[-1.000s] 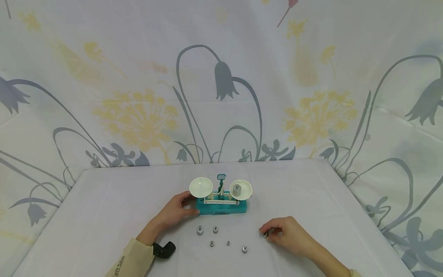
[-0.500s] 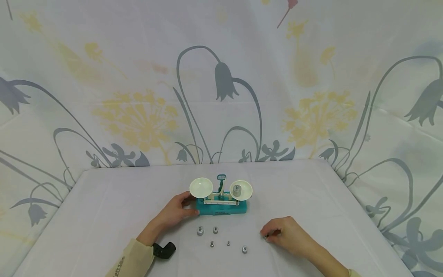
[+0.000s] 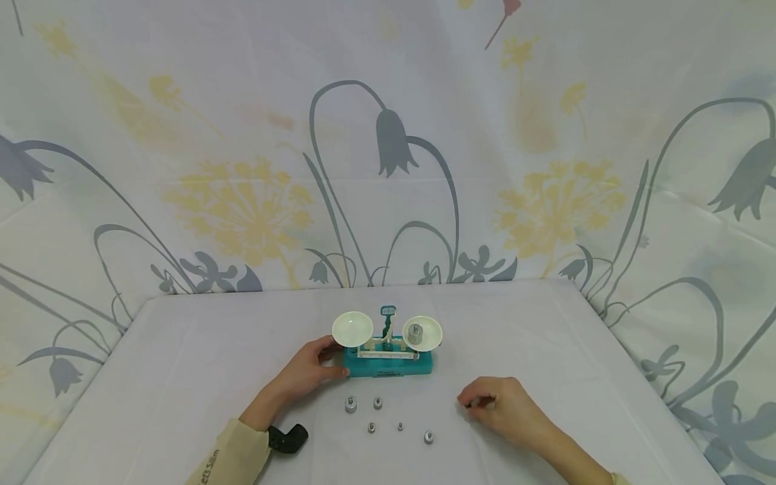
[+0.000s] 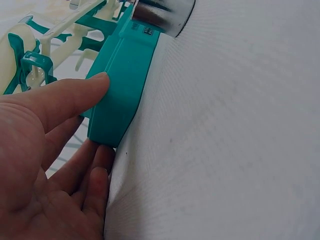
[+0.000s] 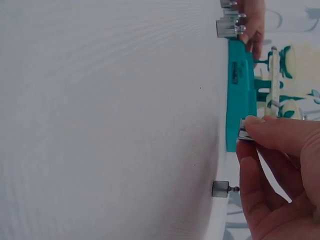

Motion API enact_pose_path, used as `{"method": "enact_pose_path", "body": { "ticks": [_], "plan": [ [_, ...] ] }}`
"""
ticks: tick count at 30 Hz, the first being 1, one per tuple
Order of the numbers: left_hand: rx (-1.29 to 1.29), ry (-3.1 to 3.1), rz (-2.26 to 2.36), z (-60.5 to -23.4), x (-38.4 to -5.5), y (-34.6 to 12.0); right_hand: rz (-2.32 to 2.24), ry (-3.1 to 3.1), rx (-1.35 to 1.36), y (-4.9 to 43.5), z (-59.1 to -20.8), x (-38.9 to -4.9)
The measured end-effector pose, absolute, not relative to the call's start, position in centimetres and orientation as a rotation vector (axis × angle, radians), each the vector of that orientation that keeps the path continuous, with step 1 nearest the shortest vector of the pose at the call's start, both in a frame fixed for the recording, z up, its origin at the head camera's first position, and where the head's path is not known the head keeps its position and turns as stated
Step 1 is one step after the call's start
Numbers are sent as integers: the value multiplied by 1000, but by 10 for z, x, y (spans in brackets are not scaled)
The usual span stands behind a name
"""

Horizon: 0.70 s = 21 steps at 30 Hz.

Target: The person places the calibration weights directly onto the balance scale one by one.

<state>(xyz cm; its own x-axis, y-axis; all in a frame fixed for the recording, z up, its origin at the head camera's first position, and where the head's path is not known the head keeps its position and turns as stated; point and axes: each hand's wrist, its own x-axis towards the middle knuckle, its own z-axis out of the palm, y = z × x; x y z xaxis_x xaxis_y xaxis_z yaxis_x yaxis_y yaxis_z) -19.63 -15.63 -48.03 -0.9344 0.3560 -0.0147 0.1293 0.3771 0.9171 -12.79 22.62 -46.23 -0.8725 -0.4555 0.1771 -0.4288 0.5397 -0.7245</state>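
Observation:
A balance scale (image 3: 388,366) with a teal base and two white pans stands mid-table. My left hand (image 3: 307,369) grips the base's left end, thumb on its front and fingers behind, as the left wrist view shows. One knobbed metal weight (image 3: 415,333) sits in the right pan (image 3: 430,340). My right hand (image 3: 506,407) is right of the scale, low over the table. In the right wrist view its thumb and fingers pinch a small metal weight (image 5: 244,131), partly hidden by the fingertips. Below it in that view another weight (image 5: 220,189) stands on the cloth.
Several metal weights of different sizes stand in front of the scale, among them a larger one (image 3: 350,404) and a tiny one (image 3: 400,426). A black device (image 3: 287,438) is on the left wrist. White cloth (image 3: 212,343) covers the table, with a flower-print curtain (image 3: 388,222) behind.
My right hand has shifted very slightly right, and the weight at its fingertips has become less visible from the head. The left hand and scale stay as they were.

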Motion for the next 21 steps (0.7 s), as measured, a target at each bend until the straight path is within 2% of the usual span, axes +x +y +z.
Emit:
{"method": "enact_pose_path", "body": {
  "ticks": [21],
  "plan": [
    [423,2430,1593,-482,-197,-155,-1437,2782,-826,222,-437,-143]
  ]
}}
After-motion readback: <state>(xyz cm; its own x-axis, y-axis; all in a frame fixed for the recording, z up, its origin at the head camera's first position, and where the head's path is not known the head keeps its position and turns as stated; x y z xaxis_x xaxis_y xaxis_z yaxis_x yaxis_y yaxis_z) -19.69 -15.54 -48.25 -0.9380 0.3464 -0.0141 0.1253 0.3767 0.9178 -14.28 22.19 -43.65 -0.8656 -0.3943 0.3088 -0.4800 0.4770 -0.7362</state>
